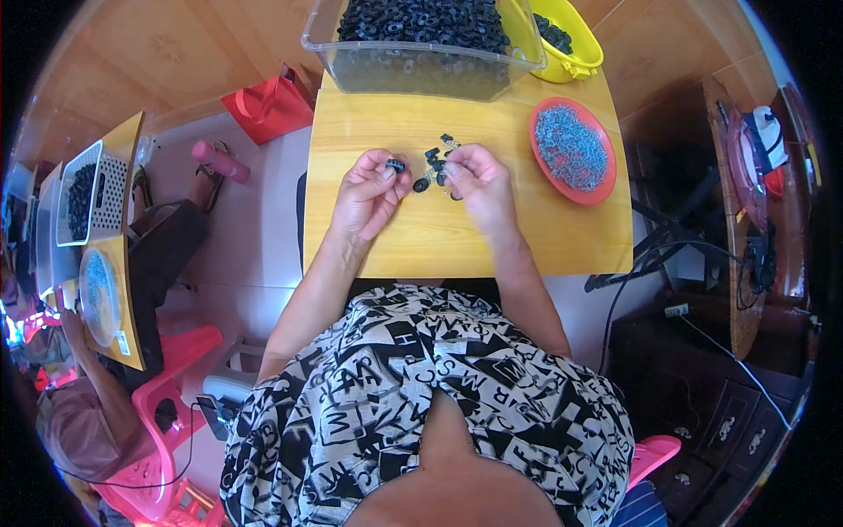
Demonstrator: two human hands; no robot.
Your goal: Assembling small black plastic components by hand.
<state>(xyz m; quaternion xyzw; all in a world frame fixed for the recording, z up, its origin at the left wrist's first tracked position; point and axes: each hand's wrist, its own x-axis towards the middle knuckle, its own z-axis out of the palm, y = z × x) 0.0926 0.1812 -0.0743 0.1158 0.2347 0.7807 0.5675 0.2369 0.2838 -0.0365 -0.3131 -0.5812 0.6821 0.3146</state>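
Observation:
Between the thumb and fingers of my left hand (371, 195) is a small black plastic part (396, 165), held above the yellow wooden table (378, 250). My right hand (481, 183) is closed in a pinch over a loose little cluster of black parts (433, 155) and small yellowish bits. Its fingertips hide whatever they grip. A round black piece (421, 185) lies at the cluster's near left edge, between the two hands.
A clear plastic bin (421, 75) full of black parts stands at the table's far edge, beside a yellow basin (584, 63). On the right sits a red plate (571, 195) heaped with small silvery pieces. At left, another person (92, 422) sits by a second table (132, 290).

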